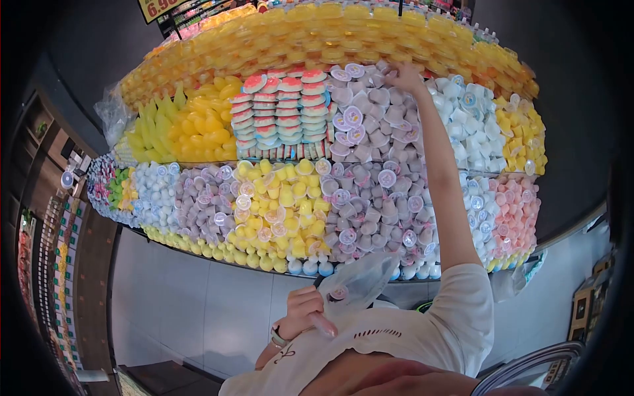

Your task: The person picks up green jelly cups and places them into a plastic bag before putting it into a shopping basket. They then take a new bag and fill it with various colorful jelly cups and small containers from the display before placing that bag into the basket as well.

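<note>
My right hand (404,78) reaches to the far edge of the upper heap of purple cups (376,105), below the stacked yellow packs. Its fingers are bent down among the cups, and what they touch is too small to tell. Close to my body, my left hand (305,310) is closed around the gathered plastic of a clear bag (370,280). The bag hangs open to the right of that hand, with a dark round item (338,293) showing through it. A pinkish piece (323,325) sticks out beneath the left fingers.
Stacked yellow packs (317,39) rise behind the display. Red-topped packs (288,112) stand left of the purple cups, white cups (467,112) to the right. Yellow cups (281,204) and pink cups (515,211) fill nearer sections. Shelves (59,251) line the far left.
</note>
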Demonstrator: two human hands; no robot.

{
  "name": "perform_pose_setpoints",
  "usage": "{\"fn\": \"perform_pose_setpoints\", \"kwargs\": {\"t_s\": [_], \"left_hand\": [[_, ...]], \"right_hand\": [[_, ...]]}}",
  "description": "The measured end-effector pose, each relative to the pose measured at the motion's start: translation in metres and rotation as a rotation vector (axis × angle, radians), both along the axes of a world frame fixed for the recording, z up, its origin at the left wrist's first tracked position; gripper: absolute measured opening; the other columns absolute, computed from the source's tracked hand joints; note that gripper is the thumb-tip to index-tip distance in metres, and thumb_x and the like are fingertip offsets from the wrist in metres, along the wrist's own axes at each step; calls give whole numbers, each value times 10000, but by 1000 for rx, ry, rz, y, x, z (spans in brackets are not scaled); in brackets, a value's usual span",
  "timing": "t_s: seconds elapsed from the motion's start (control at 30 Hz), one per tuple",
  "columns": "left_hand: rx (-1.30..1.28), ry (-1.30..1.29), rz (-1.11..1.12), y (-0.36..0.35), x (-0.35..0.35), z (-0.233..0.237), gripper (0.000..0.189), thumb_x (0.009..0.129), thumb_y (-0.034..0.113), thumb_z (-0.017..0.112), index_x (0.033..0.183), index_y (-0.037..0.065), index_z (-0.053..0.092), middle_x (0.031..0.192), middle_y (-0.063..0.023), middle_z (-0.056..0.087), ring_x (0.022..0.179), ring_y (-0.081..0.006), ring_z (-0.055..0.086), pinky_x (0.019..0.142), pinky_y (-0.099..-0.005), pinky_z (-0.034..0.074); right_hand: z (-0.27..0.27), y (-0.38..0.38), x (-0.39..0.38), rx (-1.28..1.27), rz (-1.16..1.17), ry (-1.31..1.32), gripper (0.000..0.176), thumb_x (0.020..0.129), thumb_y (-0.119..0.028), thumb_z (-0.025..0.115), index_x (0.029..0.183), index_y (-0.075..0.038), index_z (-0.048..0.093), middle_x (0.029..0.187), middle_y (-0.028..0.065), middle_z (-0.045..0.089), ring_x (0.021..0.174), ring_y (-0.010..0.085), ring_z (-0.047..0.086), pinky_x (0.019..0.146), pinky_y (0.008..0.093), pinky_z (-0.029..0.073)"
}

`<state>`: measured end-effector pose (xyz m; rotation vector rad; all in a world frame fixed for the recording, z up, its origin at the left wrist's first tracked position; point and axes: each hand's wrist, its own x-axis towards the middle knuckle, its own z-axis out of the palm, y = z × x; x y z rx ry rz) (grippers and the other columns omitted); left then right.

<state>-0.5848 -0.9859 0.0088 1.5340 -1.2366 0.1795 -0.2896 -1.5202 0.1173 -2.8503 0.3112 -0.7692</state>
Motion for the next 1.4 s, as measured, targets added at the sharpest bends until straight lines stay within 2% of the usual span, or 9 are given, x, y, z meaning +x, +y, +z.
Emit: {"fn": "perform_pose_setpoints", "kwargs": {"t_s": [0.07, 0.2, 0.3, 0.5, 0.7, 0.9, 1.0, 1.2, 1.4], "left_hand": [[19, 2, 14, -1, 0, 7, 258, 526, 137, 696, 589, 64, 457, 580, -45, 479, 502, -197, 441, 416, -295, 306], [28, 14, -1, -2, 1, 5, 254, 523, 136, 692, 593, 63, 459, 585, -45, 477, 506, -201, 443, 421, -296, 318], [33, 26, -24, -4, 1, 4, 248, 524, 136, 687, 594, 63, 460, 584, -45, 476, 507, -204, 445, 423, -297, 324], [34, 28, -40, -7, 3, 5, 246, 529, 140, 685, 594, 65, 460, 592, -47, 477, 516, -204, 450, 423, -299, 327], [43, 15, -20, -10, 4, 3, 244, 534, 140, 687, 597, 62, 465, 597, -47, 480, 520, -204, 451, 427, -300, 330], [38, 35, 2, -8, 1, 3, 249, 529, 135, 695, 596, 63, 466, 605, -47, 487, 526, -206, 452, 430, -301, 334], [36, 31, 11, -9, -1, 4, 252, 528, 137, 694, 595, 65, 462, 603, -45, 480, 524, -206, 449, 429, -303, 332], [48, -4, 21, -8, -2, -1, 276, 524, 169, 724, 617, 70, 484, 604, -44, 514, 510, -196, 461, 431, -295, 327], [33, 9, 38, -10, -8, 1, 280, 528, 163, 699, 589, 68, 443, 591, -38, 454, 515, -205, 424, 423, -308, 314]], "right_hand": [[-4, 10, -4, -81, 5, -35, 792, 614, -513, 717, 1264, -123, 490, 1148, 180, 563, 1053, 328, 529, 909, 485, 388], [-9, 28, -8, -98, -47, -79, 793, 605, -455, 738, 1275, -129, 467, 1181, 159, 554, 1081, 337, 498, 928, 499, 363], [-9, 52, -14, -78, -186, -131, 788, 591, -422, 747, 1259, -126, 453, 1242, 91, 519, 1183, 368, 400, 933, 591, 326], [1, 61, -18, -230, -104, -66, 674, 625, -363, 762, 1202, -159, 478, 1289, 82, 471, 1211, 376, 362, 910, 617, 359], [-8, 50, -3, -141, -123, -71, 565, 675, -347, 749, 1156, -200, 493, 1237, 86, 487, 1224, 393, 350, 906, 590, 383], [3, 64, -11, -303, -108, -85, 557, 679, -253, 730, 1177, -190, 489, 1193, 91, 509, 1140, 381, 416, 847, 500, 456], [-2, 65, -11, -271, -96, -159, 531, 665, -201, 710, 1145, -162, 487, 1169, 100, 535, 1182, 383, 394, 846, 536, 447], [-3, 59, -7, -351, -133, -104, 528, 683, -229, 710, 1164, -166, 500, 1034, 61, 597, 1118, 337, 445, 795, 515, 467], [-8, 64, -9, -415, -80, -261, 445, 670, -219, 721, 1057, -101, 537, 1070, 91, 594, 1093, 352, 450, 809, 506, 453]]}}
